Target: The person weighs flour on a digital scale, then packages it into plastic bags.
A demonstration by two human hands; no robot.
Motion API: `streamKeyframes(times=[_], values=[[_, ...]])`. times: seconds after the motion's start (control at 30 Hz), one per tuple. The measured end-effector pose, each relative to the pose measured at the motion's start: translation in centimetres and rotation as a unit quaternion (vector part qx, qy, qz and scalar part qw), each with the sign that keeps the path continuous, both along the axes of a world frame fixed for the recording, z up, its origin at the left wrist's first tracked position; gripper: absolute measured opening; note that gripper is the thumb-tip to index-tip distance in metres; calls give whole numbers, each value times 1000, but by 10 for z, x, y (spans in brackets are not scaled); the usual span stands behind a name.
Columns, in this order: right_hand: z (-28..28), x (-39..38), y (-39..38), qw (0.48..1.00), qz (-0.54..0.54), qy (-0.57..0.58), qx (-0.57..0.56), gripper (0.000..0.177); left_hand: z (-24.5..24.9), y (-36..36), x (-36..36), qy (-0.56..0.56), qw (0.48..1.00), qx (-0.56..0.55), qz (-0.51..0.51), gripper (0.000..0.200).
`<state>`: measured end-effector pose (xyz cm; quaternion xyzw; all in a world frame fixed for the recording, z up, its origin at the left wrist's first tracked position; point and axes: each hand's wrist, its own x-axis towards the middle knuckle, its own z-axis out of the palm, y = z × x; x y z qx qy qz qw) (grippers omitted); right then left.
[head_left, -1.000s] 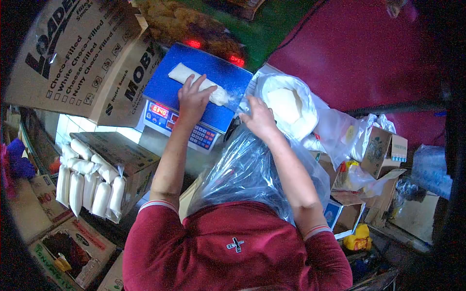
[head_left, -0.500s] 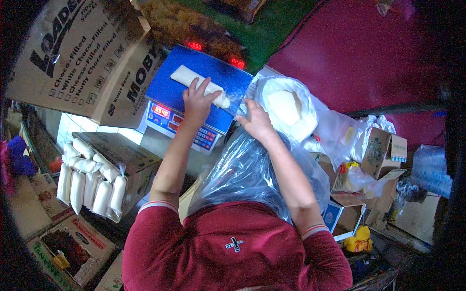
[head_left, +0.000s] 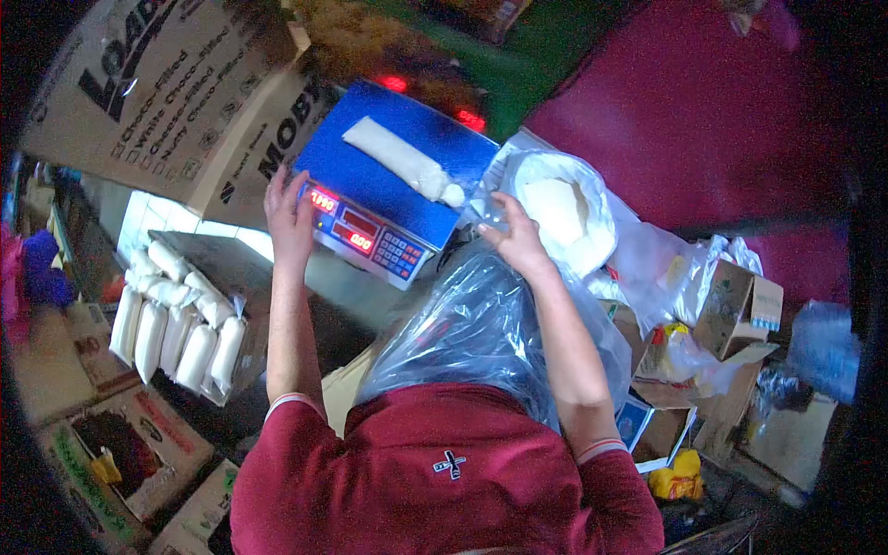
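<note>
A filled clear plastic tube bag of white powder (head_left: 398,159) lies slantwise on the blue platform of a digital scale (head_left: 421,125). My left hand (head_left: 290,211) is off the bag, fingers raised and apart, by the scale's front left corner and its lit red display. My right hand (head_left: 518,239) hovers beside the bag's near right end, thumb and fingers spread. It is between the scale and an open sack of white powder (head_left: 555,208). A loose clear plastic sheet (head_left: 462,319) spreads below, in front of my body.
Several filled tube bags (head_left: 180,319) are piled on a dark box at the left. A large printed carton (head_left: 176,111) stands behind them. Open cardboard boxes (head_left: 731,310) and plastic bags crowd the right side, with a magenta surface (head_left: 684,120) beyond.
My left hand has let go of the bag and moved left to the scale's corner. The bag stays on the platform, and the red display digits differ. My right hand has moved slightly.
</note>
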<state>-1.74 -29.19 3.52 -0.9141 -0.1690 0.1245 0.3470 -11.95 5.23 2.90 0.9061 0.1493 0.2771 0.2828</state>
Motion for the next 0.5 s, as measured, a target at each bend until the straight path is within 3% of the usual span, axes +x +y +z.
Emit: streamKeyframes(times=[0.3, 0.5], values=[[13, 1, -23, 998, -31, 17, 53, 60, 5, 2, -15, 9, 1000, -27, 7, 33], [16, 8, -67, 990, -76, -39, 112, 58, -11, -45, -3, 61, 996, 5, -71, 32]])
